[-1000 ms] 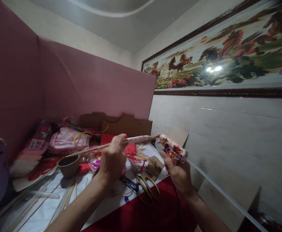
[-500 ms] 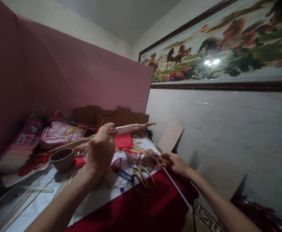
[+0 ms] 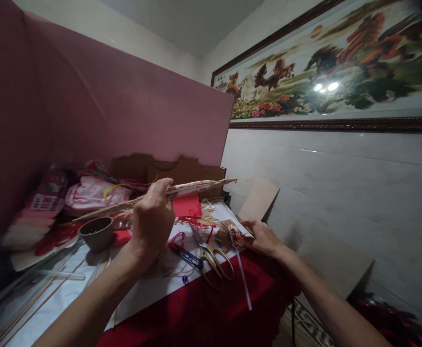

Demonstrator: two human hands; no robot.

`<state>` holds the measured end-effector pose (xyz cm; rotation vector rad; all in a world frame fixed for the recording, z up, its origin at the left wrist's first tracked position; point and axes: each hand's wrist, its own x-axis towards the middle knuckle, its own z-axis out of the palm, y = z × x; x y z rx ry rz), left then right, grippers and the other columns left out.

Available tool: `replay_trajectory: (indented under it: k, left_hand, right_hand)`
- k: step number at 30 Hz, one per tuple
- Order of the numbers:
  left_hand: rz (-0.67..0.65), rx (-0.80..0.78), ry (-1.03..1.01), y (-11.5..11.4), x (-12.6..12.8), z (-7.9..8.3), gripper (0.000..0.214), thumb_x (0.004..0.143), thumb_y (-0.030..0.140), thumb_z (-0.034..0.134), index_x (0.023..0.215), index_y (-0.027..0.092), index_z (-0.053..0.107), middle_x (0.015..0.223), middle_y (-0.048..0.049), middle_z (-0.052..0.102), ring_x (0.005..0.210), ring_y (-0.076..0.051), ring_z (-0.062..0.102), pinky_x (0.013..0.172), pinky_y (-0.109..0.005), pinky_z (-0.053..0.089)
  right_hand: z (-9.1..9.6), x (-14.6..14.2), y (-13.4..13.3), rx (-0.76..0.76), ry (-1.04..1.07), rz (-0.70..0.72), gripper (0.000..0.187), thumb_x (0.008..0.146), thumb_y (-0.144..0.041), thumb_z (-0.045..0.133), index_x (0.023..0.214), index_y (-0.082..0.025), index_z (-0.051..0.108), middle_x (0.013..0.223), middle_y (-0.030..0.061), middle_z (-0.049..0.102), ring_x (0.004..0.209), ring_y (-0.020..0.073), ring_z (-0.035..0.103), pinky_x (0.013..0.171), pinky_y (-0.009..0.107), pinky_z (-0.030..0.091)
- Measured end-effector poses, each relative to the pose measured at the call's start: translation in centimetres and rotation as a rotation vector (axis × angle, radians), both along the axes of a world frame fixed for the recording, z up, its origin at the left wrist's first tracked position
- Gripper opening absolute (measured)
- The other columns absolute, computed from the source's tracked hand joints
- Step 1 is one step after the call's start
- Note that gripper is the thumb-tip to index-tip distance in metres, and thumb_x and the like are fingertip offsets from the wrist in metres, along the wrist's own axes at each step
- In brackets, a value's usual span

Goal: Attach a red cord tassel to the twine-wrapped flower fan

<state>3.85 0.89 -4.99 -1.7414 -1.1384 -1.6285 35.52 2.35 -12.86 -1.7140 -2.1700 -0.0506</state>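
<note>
My left hand [image 3: 153,220] is closed around a long thin stick wrapped in patterned paper [image 3: 199,186], held level above the table with its tip pointing right. My right hand [image 3: 261,237] rests at the table's right edge, fingers on a glue gun covered in flowery paper [image 3: 235,236] that lies on the table. A white glue stick [image 3: 243,284] pokes out from it over the red cloth [image 3: 211,313]. Gold-handled scissors [image 3: 212,258] and a small blue-handled snipper [image 3: 187,255] lie between my hands.
A brown bowl [image 3: 97,233], thin bamboo sticks [image 3: 44,303], red paper [image 3: 185,206], cardboard pieces [image 3: 185,172] and pink packets [image 3: 95,195] crowd the table. A pink partition [image 3: 105,106] stands behind. A framed horse painting [image 3: 326,72] hangs on the right wall.
My right hand has brought the glue gun down from the stick's tip to the table's right edge. My left hand has kept the stick raised, almost unmoved.
</note>
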Motion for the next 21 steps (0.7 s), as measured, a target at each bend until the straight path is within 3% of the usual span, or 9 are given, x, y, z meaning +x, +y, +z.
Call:
replay_trajectory:
  k: [3, 5, 8, 11, 16, 21]
  left_hand:
    - [0.0, -0.001, -0.007, 0.0, -0.1, 0.1, 0.028, 0.075, 0.003, 0.053, 0.1, 0.013, 0.06, 0.094, -0.0114, 0.071, 0.085, -0.022, 0.068, 0.073, -0.034, 0.054]
    - [0.008, -0.012, -0.017, 0.0, -0.2, 0.1, 0.028, 0.075, 0.002, 0.052, 0.1, 0.013, 0.06, 0.095, -0.0113, 0.071, 0.085, -0.022, 0.067, 0.074, -0.034, 0.054]
    - [0.007, -0.019, -0.02, -0.1, -0.3, 0.2, 0.03, 0.075, 0.002, 0.051, 0.102, 0.014, 0.059, 0.095, -0.0104, 0.071, 0.085, -0.021, 0.067, 0.075, -0.034, 0.054]
    - [0.001, -0.01, -0.019, -0.2, -0.4, 0.4, 0.031, 0.074, 0.0, 0.051, 0.102, 0.013, 0.059, 0.092, -0.0091, 0.071, 0.083, -0.02, 0.067, 0.073, -0.032, 0.054]
    - [0.013, -0.007, -0.02, -0.1, -0.7, 0.6, 0.03, 0.075, 0.0, 0.05, 0.101, 0.011, 0.059, 0.092, -0.0099, 0.07, 0.082, -0.02, 0.067, 0.072, -0.032, 0.053]
    - [0.017, -0.003, -0.025, 0.0, -1.0, 0.8, 0.029, 0.075, 0.0, 0.049, 0.1, 0.01, 0.059, 0.09, -0.0104, 0.07, 0.081, -0.02, 0.066, 0.07, -0.032, 0.053]
  right_hand:
    - [1.0, -3.8, -1.4, 0.065, 0.002, 0.011, 0.021, 0.084, -0.026, 0.052, 0.093, -0.017, 0.069, 0.1, 0.0115, 0.066, 0.098, 0.0248, 0.058, 0.09, 0.036, 0.039]
    - [1.2, -6.5, -2.4, 0.051, 0.005, 0.097, 0.017, 0.085, -0.028, 0.053, 0.084, -0.022, 0.069, 0.088, 0.0041, 0.069, 0.086, 0.0193, 0.061, 0.083, 0.03, 0.041]
    - [1.1, -10.1, -3.9, 0.053, -0.023, 0.312, 0.017, 0.085, -0.023, 0.053, 0.079, -0.022, 0.069, 0.084, 0.0036, 0.069, 0.083, 0.0184, 0.061, 0.077, 0.028, 0.04]
    - [0.7, -12.6, -5.1, 0.089, -0.065, 0.379, 0.016, 0.083, -0.017, 0.054, 0.08, -0.021, 0.069, 0.088, 0.0048, 0.068, 0.086, 0.0189, 0.059, 0.078, 0.028, 0.039]
    - [0.6, -14.4, -5.6, 0.101, -0.142, 0.375, 0.016, 0.084, -0.019, 0.053, 0.081, -0.02, 0.068, 0.089, 0.0069, 0.068, 0.085, 0.0207, 0.058, 0.078, 0.03, 0.037]
    - [0.7, -14.3, -4.0, 0.06, -0.075, 0.251, 0.017, 0.086, -0.022, 0.052, 0.082, -0.021, 0.069, 0.087, 0.0048, 0.07, 0.081, 0.0189, 0.062, 0.071, 0.027, 0.038]
